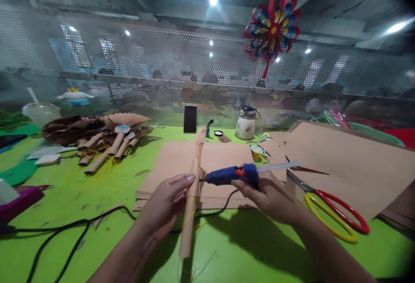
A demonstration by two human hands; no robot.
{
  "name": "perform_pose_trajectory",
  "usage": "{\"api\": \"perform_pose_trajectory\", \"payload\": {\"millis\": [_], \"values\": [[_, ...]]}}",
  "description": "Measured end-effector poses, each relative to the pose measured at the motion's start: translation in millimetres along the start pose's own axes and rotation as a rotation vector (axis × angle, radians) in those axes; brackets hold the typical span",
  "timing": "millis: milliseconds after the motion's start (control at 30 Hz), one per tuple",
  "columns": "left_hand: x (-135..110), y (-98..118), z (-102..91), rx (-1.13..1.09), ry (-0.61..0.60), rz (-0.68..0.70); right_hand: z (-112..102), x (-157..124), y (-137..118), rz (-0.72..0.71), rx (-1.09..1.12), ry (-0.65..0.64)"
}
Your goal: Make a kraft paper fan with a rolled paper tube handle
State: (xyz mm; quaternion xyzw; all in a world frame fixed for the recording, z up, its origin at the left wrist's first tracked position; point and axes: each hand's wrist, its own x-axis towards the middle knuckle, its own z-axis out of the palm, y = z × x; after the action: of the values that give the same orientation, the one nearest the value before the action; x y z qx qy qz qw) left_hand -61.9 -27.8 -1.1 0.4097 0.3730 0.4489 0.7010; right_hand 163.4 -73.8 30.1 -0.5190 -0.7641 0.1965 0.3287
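- Brown rolled-paper tube (186,236) is pinched in the left hand (169,197), its lower end jutting past the near edge of a stack of flat tan paper sheets (227,155).
- Blue plastic glue gun with a red part (225,176) is gripped in the right hand (272,194); its nozzle points at the tube's right side, though contact cannot be told.
- Left thumb lies close to the nozzle; sliding it away would likely lower the burn risk.
- Light, steady pressure should lay a thin bead; more might ooze.
- Thin yellow string (195,208) crosses the tube and is best kept clear of stray glue.
- Slack in the long black cable (87,222) should help steady aim.
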Motion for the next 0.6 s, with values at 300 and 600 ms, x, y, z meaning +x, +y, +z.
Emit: {"api": "perform_pose_trajectory", "payload": {"millis": [300, 600], "values": [[-0.1, 2.1, 0.8, -0.011, 0.015, -0.026, -1.2, -1.9, -0.5, -0.021, -0.032, -0.012], [1.0, 1.4, 0.7, 0.015, 0.005, -0.032, -2.7, -3.0, -1.1, -0.031, -0.063, -0.024]]}}
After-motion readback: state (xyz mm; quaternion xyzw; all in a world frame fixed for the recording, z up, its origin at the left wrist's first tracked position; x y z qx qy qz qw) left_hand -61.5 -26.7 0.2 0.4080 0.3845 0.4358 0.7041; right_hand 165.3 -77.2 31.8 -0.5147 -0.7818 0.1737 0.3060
